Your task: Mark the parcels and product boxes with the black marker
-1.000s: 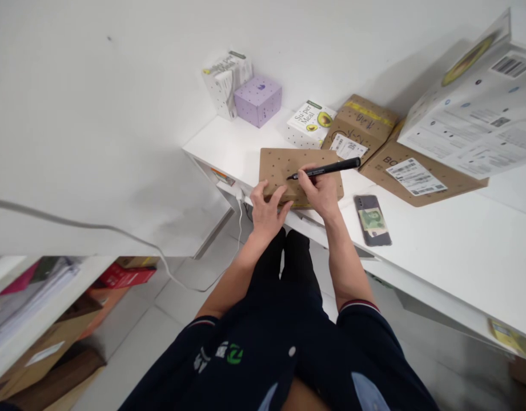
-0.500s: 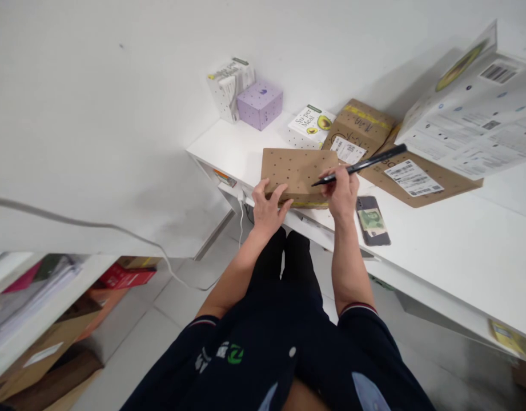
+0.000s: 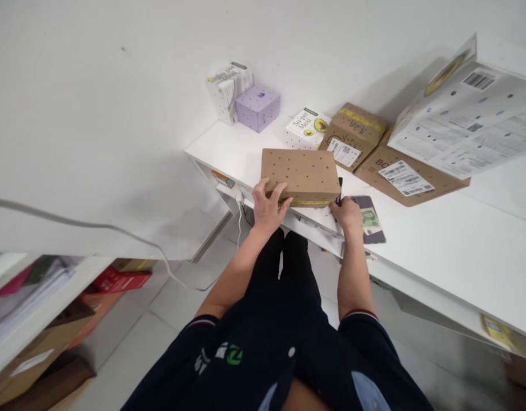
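A brown dotted cardboard box (image 3: 300,171) lies near the front edge of the white table. My left hand (image 3: 269,205) grips its front left corner, fingers bent over the top edge and thumb against the front side. Beside the box's right end, low at the table's edge, is my right hand (image 3: 349,214), its fingers closed on a black marker (image 3: 340,185). Most of the marker is hidden by the fingers and the box. A phone (image 3: 372,225) with a banknote in its clear case lies just right of that hand, partly covered by it.
Behind stand a purple box (image 3: 258,108), a small white avocado box (image 3: 306,128) and two labelled cartons (image 3: 352,134). A large white box (image 3: 464,123) rests on the right-hand carton. A white cable (image 3: 240,220) hangs at the table's front.
My right hand has moved down and right, off the top of the box to the table beside it. The marker has turned from slanting to nearly upright. My left hand has stayed in place.
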Demonstrator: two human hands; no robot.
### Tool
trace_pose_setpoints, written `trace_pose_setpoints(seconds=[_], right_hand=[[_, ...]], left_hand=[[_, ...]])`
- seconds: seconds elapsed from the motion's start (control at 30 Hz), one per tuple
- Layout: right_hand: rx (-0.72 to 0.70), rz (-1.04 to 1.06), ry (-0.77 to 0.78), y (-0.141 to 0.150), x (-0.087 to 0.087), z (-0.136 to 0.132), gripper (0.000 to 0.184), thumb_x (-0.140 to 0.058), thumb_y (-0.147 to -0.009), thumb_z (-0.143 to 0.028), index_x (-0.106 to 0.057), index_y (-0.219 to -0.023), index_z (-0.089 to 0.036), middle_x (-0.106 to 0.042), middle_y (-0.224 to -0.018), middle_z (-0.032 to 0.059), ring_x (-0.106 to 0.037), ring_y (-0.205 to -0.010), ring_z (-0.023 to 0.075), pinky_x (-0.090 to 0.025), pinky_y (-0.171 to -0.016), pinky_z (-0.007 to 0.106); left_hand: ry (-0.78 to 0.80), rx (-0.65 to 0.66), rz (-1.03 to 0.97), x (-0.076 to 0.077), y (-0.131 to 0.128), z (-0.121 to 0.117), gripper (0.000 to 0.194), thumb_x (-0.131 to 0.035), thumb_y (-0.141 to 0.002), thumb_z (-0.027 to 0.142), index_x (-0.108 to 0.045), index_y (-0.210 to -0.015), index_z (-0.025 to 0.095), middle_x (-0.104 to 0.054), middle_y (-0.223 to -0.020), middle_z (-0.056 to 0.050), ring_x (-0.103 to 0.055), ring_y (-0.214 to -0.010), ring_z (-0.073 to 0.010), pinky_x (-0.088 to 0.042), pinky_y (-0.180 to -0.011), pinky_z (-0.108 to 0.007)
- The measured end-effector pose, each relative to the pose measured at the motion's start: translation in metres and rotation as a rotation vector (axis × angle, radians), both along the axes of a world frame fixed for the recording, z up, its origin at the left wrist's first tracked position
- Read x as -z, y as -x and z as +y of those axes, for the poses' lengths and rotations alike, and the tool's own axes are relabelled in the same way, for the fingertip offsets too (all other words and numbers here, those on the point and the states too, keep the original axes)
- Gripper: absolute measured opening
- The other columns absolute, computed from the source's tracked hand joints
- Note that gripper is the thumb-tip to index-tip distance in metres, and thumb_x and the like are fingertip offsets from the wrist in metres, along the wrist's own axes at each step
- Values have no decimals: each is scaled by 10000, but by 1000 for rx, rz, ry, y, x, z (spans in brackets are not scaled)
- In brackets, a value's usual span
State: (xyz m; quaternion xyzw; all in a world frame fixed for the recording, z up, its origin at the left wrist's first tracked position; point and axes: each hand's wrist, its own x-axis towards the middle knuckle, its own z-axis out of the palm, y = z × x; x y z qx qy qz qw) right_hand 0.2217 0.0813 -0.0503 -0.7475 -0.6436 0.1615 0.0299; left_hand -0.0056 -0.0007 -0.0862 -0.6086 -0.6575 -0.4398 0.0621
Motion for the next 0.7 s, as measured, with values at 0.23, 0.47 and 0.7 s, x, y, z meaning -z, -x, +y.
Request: trace_pose_setpoints(seconds=[0.23, 0.47, 0.7], right_hand=[[53, 5, -99, -7, -2, -9, 451, -510, -907, -507, -627, -1163, -154, -697, -1073, 186, -638, -1055, 325, -474, -875, 414], [196, -105, -171, -61, 6, -37, 785, -611, -828, -607, -425, -1480, -212, -384, -1526, 221, -381, -1339, 428, -366, -1033, 579], [150, -116, -148, -69, 16, -33, 675, -530, -881, -546, -485, -1446, -177, -514, -1418, 210, -435, -1276, 395, -384, -1028, 555]], left_hand=[[25, 0, -12, 1, 1, -1, 468, -544, -922, 544, -618, -1261, 230, -366, -1393, -168, -379, -1336, -339, -394, -1107, -535], [10, 9, -6, 2, 2, 1, 468, -545, -923, 541, -624, -1259, 225, -371, -1388, -175, -374, -1334, -347, -357, -1124, -550], [7, 5, 4, 2, 1, 3, 485, -532, -921, 560, -610, -1272, 233, -358, -1387, -166, -382, -1333, -349, -387, -1109, -546]])
